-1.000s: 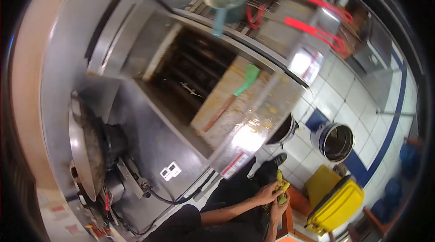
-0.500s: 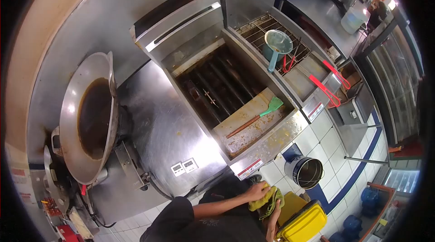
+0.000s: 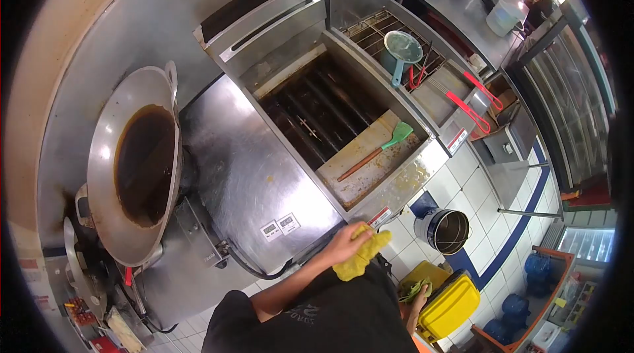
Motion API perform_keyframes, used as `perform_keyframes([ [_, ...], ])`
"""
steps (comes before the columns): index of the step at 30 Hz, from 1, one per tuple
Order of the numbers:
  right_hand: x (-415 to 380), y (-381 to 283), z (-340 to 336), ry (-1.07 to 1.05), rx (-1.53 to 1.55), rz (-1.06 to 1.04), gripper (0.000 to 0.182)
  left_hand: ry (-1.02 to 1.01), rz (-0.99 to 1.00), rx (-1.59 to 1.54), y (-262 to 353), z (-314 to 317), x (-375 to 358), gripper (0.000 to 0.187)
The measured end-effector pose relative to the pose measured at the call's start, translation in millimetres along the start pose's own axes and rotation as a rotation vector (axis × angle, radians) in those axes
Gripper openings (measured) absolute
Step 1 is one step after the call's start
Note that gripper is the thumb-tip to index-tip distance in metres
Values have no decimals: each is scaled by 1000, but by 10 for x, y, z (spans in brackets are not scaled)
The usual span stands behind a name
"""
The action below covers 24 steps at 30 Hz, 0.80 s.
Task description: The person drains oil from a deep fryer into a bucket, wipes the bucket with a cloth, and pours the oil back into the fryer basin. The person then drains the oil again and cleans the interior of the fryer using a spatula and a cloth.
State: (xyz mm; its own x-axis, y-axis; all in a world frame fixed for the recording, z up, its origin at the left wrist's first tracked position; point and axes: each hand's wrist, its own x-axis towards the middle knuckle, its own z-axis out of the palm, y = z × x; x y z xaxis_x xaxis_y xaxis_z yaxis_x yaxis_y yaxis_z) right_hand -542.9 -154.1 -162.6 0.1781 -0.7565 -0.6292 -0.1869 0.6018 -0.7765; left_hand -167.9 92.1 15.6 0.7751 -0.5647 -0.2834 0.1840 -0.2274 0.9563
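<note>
My left hand (image 3: pixel 346 245) is closed on a crumpled yellow cloth (image 3: pixel 364 257) in front of the steel counter and fryer. Lower and to the right, my right hand (image 3: pixel 416 304) grips a green cloth (image 3: pixel 415 289) over a yellow bin (image 3: pixel 452 307). Part of that hand's fingers is hidden by the cloth. In the fryer (image 3: pixel 396 184), a green-headed spatula (image 3: pixel 380 149) with a wooden handle lies across a stained sloping plate, beside dark tubes in brown liquid.
A large wok (image 3: pixel 105 148) with dark oil stands at the left. Two small digital timers (image 3: pixel 280 226) sit on the counter. A ladle-like pot (image 3: pixel 401 49) and red-handled tools (image 3: pixel 469 112) rest on the neighbouring fryer. A metal bucket (image 3: pixel 444 231) stands on the tiled floor.
My hands have moved apart. The left has risen leftward with the yellow cloth toward the counter edge; the right has gone slightly right, over the bin, with the green cloth.
</note>
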Motion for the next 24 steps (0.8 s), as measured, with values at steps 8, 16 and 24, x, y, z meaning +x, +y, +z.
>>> perform_keyframes([
  [8,-430,107,4,14,-574,-162,49,259,-3,19,103,-468,-80,24],
  [16,-744,28,95,7,-748,-165,45,929,-7,36,93,-1586,11,29],
  [24,-846,67,1,14,-814,-140,44,1197,-156,453,-48,-2028,90,25],
])
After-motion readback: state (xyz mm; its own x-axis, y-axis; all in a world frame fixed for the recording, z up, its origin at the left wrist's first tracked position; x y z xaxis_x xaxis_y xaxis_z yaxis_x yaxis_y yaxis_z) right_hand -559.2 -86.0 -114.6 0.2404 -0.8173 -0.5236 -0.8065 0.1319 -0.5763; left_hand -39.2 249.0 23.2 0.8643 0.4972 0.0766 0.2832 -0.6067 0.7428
